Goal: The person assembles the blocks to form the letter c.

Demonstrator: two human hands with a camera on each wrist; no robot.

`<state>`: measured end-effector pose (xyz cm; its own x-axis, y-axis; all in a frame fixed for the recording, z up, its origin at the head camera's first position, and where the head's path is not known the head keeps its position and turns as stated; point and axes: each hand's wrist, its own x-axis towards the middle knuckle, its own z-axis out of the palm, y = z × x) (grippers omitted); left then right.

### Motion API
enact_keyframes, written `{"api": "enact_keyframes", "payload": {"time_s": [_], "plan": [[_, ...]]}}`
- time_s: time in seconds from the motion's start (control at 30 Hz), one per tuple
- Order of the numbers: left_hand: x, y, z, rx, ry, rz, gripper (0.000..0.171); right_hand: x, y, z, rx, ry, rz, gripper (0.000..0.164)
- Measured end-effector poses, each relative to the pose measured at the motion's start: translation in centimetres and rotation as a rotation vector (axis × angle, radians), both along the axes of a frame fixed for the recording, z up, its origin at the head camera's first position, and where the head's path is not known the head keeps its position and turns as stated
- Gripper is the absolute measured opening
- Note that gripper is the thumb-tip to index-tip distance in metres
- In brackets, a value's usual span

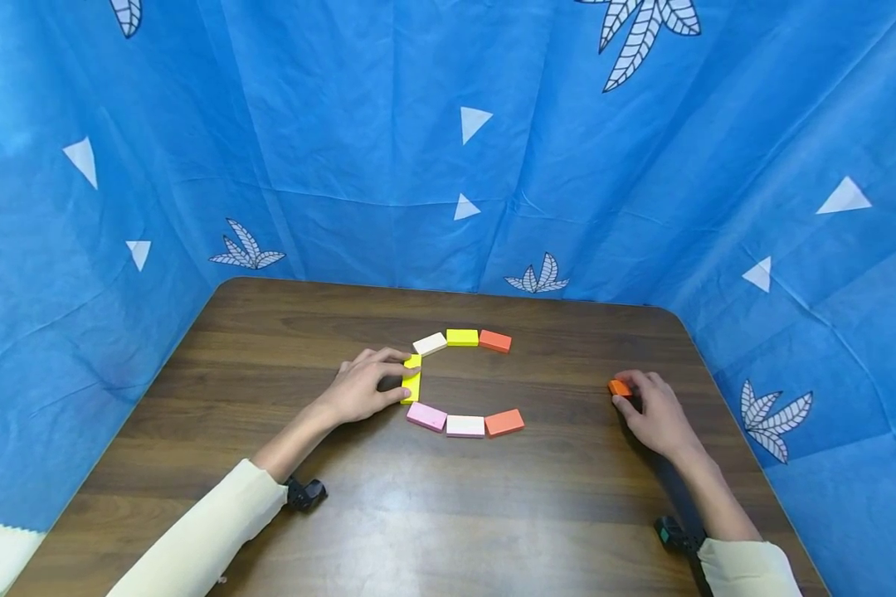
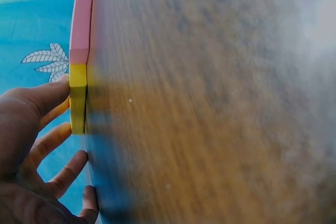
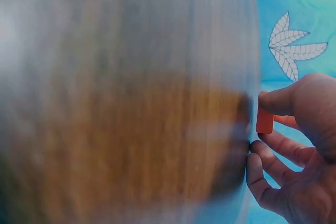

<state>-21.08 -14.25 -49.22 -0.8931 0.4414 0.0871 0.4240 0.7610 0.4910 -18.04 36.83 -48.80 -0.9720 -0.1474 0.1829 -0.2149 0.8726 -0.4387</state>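
Observation:
In the head view my left hand (image 1: 364,383) pinches a yellow block (image 1: 412,386) between thumb and fingers, at the left of a curved arrangement of blocks on the table. The left wrist view shows the thumb at one end of that yellow block (image 2: 78,100) and a fingertip near the other. A pink block (image 2: 81,22) adjoins it there. Far to the right, my right hand (image 1: 660,419) grips a small orange block (image 1: 620,388). That orange block (image 3: 265,120) appears between thumb and fingers in the right wrist view; whether it touches the table I cannot tell.
The upper row has a white block (image 1: 430,344), a yellow block (image 1: 462,337) and a red-orange block (image 1: 495,341). Below lie a pink block (image 1: 426,417), a whitish block (image 1: 466,426) and an orange-red block (image 1: 504,422). Blue curtains (image 1: 328,124) surround the wooden table (image 1: 448,514).

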Motion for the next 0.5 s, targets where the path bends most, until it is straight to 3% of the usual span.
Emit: {"api": "enact_keyframes", "payload": {"time_s": [0.5], "plan": [[-0.1, -0.1, 0.0, 0.003, 0.002, -0.005, 0.042, 0.6, -2.0, 0.1, -0.016, -0.031, 0.038, 0.035]]}}
